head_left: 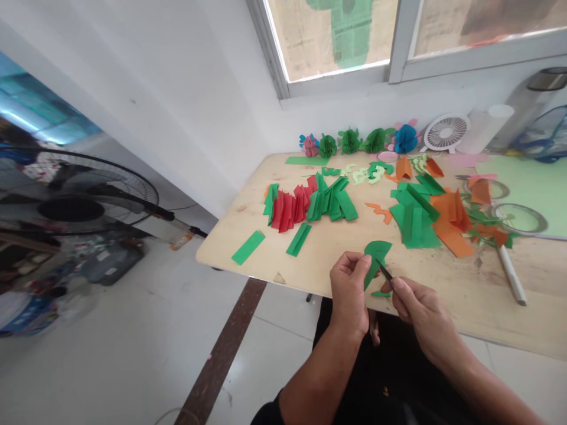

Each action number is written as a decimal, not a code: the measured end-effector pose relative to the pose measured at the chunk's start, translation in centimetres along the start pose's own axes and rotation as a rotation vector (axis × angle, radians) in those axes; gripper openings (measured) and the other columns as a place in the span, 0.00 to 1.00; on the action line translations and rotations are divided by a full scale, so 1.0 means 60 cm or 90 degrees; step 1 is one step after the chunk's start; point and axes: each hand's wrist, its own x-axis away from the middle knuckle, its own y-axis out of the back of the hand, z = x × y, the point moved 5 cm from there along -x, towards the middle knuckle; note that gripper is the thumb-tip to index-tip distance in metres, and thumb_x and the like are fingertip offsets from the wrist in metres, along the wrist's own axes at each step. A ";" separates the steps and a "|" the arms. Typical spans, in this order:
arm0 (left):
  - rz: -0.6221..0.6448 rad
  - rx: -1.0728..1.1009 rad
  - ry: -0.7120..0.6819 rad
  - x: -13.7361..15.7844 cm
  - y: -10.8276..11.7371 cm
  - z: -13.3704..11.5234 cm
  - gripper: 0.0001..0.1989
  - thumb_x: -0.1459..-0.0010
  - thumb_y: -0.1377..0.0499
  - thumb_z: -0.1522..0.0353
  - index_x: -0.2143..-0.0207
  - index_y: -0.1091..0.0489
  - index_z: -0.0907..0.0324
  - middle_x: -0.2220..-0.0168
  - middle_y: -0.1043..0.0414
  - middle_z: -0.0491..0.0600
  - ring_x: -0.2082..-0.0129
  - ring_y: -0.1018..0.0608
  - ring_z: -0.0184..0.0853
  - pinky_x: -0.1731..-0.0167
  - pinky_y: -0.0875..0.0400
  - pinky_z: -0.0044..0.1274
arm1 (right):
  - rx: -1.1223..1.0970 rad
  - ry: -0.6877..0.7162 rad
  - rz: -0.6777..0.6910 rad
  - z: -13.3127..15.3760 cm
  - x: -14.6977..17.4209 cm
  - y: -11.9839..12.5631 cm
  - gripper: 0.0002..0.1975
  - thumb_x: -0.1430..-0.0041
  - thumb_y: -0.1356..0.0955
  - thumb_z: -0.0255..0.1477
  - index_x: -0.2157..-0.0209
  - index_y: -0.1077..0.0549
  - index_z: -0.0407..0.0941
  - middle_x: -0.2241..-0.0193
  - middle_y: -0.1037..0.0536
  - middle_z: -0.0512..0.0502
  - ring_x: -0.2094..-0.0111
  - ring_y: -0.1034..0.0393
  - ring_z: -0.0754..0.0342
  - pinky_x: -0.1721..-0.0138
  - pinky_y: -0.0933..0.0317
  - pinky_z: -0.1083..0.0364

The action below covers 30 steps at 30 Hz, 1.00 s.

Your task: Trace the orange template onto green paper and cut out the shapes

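Note:
My left hand (pixel 349 280) pinches a piece of green paper (pixel 376 251) with a rounded upper edge, held up over the front edge of the table. In my right hand (pixel 414 301) is a pair of scissors (pixel 384 271); the dark blades point up and left against the paper, and the handles are hidden by my fingers. Below the paper lies a small green scrap (pixel 381 294). Further left on the table are a folded green strip (pixel 299 239) and a flatter green strip (pixel 248 247).
Behind my hands, folded red papers (pixel 290 208) and green papers (pixel 330 200) stand in a row. To the right lie green and orange sheets (pixel 452 227), tape rolls (pixel 520 218) and a white cutter-like stick (pixel 512 276). Paper ornaments (pixel 351 141) and a small fan (pixel 446 131) line the wall.

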 end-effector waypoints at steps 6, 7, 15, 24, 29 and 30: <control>-0.014 0.049 0.066 0.004 -0.002 0.006 0.11 0.57 0.34 0.66 0.77 0.34 0.60 0.82 0.34 0.43 0.80 0.30 0.29 0.74 0.36 0.22 | 0.033 -0.002 -0.011 0.003 0.001 0.003 0.25 0.44 0.36 0.52 0.75 0.27 0.44 0.86 0.46 0.56 0.84 0.53 0.59 0.84 0.54 0.58; -0.012 0.057 0.076 0.004 -0.003 0.007 0.11 0.57 0.35 0.66 0.77 0.35 0.60 0.83 0.34 0.43 0.80 0.30 0.29 0.74 0.36 0.22 | 0.036 -0.003 -0.015 0.004 0.001 0.003 0.25 0.44 0.36 0.52 0.74 0.27 0.44 0.86 0.46 0.56 0.84 0.52 0.59 0.84 0.53 0.58; -0.001 0.081 0.133 0.006 -0.004 0.012 0.11 0.58 0.35 0.66 0.77 0.36 0.60 0.83 0.34 0.43 0.81 0.30 0.29 0.75 0.37 0.22 | 0.028 -0.008 -0.012 0.000 0.000 0.006 0.25 0.44 0.36 0.52 0.74 0.27 0.44 0.85 0.46 0.56 0.84 0.52 0.59 0.85 0.52 0.59; 0.021 0.113 0.159 0.016 -0.010 0.023 0.13 0.59 0.33 0.65 0.77 0.36 0.59 0.81 0.33 0.43 0.80 0.31 0.29 0.74 0.38 0.23 | 0.045 0.012 0.004 0.003 0.003 0.014 0.24 0.41 0.37 0.50 0.73 0.26 0.43 0.85 0.46 0.56 0.82 0.54 0.59 0.80 0.55 0.57; -0.008 0.117 0.147 0.015 -0.005 0.029 0.14 0.60 0.33 0.64 0.77 0.35 0.59 0.80 0.34 0.43 0.79 0.31 0.29 0.73 0.39 0.23 | 0.052 0.013 0.012 -0.004 0.004 0.018 0.24 0.39 0.38 0.49 0.72 0.26 0.43 0.85 0.46 0.56 0.82 0.54 0.59 0.80 0.56 0.56; -0.011 0.117 0.143 0.015 -0.003 0.030 0.14 0.60 0.33 0.64 0.77 0.35 0.59 0.80 0.35 0.42 0.79 0.32 0.28 0.73 0.39 0.23 | 0.053 0.014 0.012 -0.004 0.004 0.019 0.24 0.39 0.38 0.48 0.72 0.26 0.43 0.85 0.46 0.56 0.82 0.54 0.59 0.80 0.56 0.56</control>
